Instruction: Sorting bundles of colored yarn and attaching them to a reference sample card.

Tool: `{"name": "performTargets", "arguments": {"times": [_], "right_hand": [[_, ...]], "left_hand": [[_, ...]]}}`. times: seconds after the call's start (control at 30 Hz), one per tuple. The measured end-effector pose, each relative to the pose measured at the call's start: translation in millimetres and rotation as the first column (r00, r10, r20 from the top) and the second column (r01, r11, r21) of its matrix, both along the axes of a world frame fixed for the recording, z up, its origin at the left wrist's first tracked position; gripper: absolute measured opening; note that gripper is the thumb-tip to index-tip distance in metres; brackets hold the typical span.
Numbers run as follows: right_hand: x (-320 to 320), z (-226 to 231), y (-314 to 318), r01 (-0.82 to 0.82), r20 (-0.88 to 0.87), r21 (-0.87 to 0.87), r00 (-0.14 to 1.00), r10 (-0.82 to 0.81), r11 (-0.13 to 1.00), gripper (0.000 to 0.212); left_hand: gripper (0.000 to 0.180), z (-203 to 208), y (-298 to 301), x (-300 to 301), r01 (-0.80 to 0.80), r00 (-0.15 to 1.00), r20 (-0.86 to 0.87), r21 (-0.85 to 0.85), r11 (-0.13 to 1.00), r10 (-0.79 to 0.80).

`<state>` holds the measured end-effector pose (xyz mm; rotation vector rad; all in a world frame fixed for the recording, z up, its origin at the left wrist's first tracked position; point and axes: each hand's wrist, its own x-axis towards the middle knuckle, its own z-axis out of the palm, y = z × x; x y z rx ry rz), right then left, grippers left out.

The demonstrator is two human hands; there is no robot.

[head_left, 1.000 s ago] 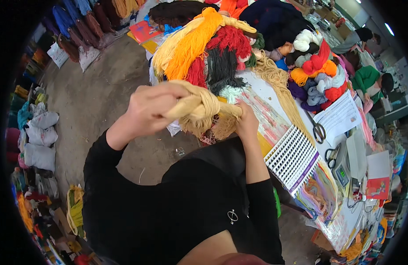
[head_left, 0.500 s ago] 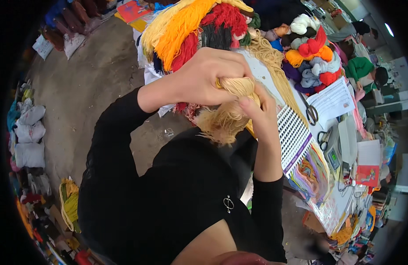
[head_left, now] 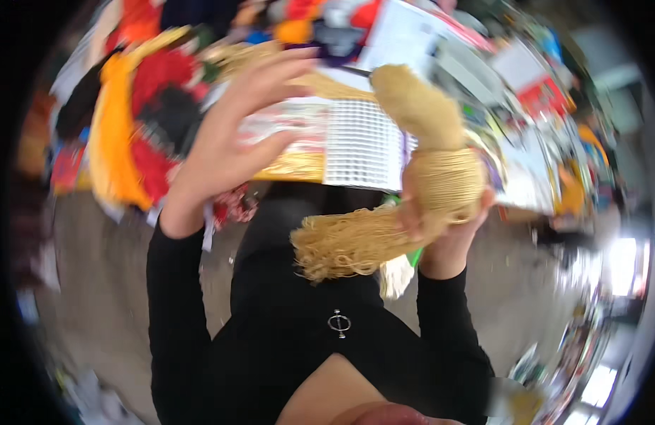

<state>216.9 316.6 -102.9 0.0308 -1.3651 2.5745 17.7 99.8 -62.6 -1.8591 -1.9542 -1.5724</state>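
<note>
A thick skein of beige yarn (head_left: 451,180) is gripped in my right hand (head_left: 453,244) above the near edge of the table. Yarn is wound round its middle. One smooth end bends up and away over the table, while the loose looped end hangs left in front of my body. The skein hides part of my right fingers. My left hand (head_left: 232,138) is raised at the left, fingers apart and holding nothing, slightly smeared by motion. Beneath and between the hands lies a white card with rows of holes (head_left: 361,142).
Orange yarn (head_left: 115,134), red yarn (head_left: 161,85) and dark yarn lie heaped at the left. Further back are beige strands (head_left: 334,86), a printed sheet (head_left: 398,39), a grey device (head_left: 469,71) and a red-and-white booklet (head_left: 540,95). Golden yarn (head_left: 292,170) lies along the near table edge.
Both hands were together on the beige yarn; my left hand has let go and moved left. My right hand keeps the skein, now spread out at the right. The view has turned toward the table.
</note>
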Motion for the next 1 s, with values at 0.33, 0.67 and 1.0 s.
{"name": "performTargets", "arguments": {"times": [0.33,0.67,1.0], "right_hand": [[195.0,39.6,94.8,0.534,-0.435,0.135,0.789,-0.435,0.834,0.097],[267.7,-106.4,75.9,0.509,0.441,0.702,0.239,-0.865,0.498,0.049],[238.8,-362.3,200.1,0.012,0.346,0.938,-0.023,-0.938,0.346,0.068]], "left_hand": [[0.037,-47.6,63.3,-9.6,0.256,0.916,0.343,-0.095,0.962,-0.210],[0.030,-66.7,63.7,-25.8,0.210,0.940,0.322,-0.299,0.931,-0.109],[0.030,-78.2,46.3,-30.9,0.161,0.946,0.325,-0.425,0.891,-0.016]]}}
